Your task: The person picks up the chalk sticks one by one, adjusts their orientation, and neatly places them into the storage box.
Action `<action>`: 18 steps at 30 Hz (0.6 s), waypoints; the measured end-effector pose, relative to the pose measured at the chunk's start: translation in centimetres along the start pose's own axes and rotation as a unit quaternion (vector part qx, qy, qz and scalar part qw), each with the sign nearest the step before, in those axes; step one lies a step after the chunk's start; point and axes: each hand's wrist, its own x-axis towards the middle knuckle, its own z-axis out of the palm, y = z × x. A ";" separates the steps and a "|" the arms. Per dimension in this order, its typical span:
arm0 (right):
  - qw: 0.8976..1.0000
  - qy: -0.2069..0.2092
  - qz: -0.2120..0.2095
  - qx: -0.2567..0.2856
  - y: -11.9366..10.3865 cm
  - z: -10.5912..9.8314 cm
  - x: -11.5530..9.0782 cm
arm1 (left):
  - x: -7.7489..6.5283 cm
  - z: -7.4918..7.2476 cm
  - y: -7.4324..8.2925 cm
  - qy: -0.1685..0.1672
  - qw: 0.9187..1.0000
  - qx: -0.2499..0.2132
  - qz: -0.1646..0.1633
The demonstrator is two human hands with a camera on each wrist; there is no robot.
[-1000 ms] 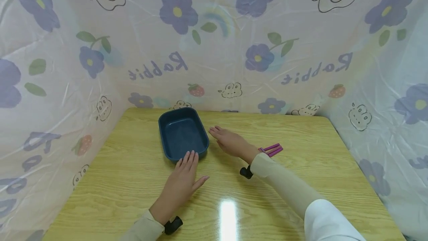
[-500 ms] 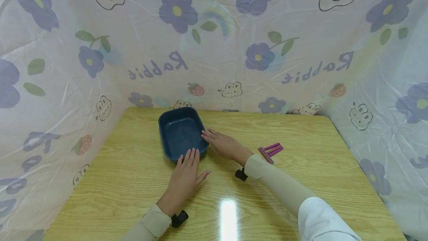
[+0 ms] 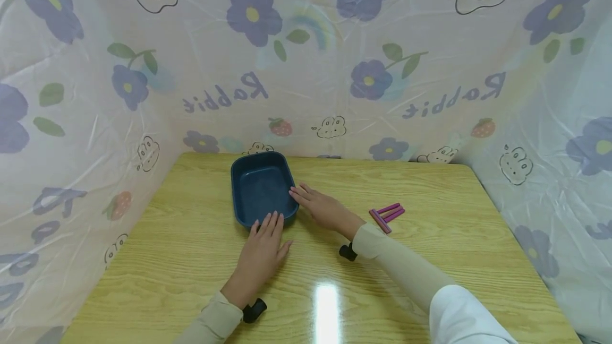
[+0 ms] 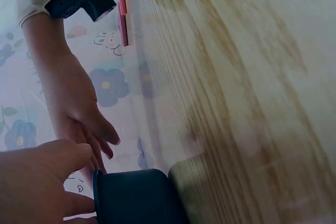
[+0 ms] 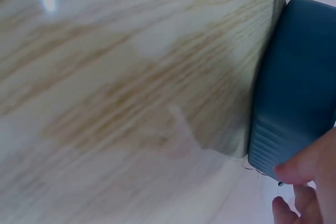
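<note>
A dark blue rectangular tray stands empty on the wooden table, towards the back left. My left hand lies flat on the table, its straight fingertips against the tray's near rim. From the right my right hand reaches in, its straight fingers touching the tray's right side. The left wrist view shows the tray below both hands, and the right wrist view shows the tray's ribbed wall with fingertips at it. A few pink sticks lie to the right of my right wrist.
A flowered plastic sheet walls the table at the back and on both sides. A bright glare spot sits on the wood near the front edge. Both forearms wear beige sleeves with black wrist mounts.
The tray has slid slightly to the right. My right hand moved left to the tray's right side and my left hand has drawn its thumb in at the near rim.
</note>
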 end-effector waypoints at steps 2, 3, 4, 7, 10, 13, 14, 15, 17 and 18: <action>1.000 0.005 -0.002 0.002 0.0 -0.1 -0.2 | 0.0 0.0 -0.1 0.005 1.000 -0.005 0.001; 1.000 0.008 -0.003 0.003 -0.1 -0.1 -0.3 | 0.0 0.0 -0.1 0.006 1.000 -0.006 0.000; 1.000 0.009 -0.004 0.003 -0.1 -0.1 -0.4 | -0.1 0.0 -0.2 0.006 1.000 -0.008 -0.001; 1.000 0.015 -0.006 0.005 -0.2 -0.2 -0.7 | -0.2 -0.1 -0.4 0.004 1.000 -0.015 -0.002; 1.000 0.024 -0.011 0.005 -0.3 -0.2 -0.9 | -0.2 -0.2 -0.5 0.005 1.000 -0.027 -0.004; 0.999 0.032 -0.016 -0.006 -0.2 -0.1 -1.1 | -0.2 -0.3 -0.7 0.009 0.999 -0.036 -0.007; 0.999 0.033 -0.017 -0.009 -0.2 0.0 -1.2 | -0.2 -0.4 -0.7 0.009 0.999 -0.036 -0.008; 0.999 0.033 -0.018 -0.012 -0.2 0.1 -1.3 | -0.2 -0.4 -0.8 0.009 0.999 -0.035 -0.008; 0.999 0.030 -0.017 -0.018 -0.1 0.4 -1.5 | -0.2 -0.4 -0.9 0.009 0.999 -0.030 -0.008; 0.999 0.029 -0.017 -0.016 -0.1 0.5 -1.6 | -0.2 -0.4 -0.9 0.009 1.000 -0.026 -0.007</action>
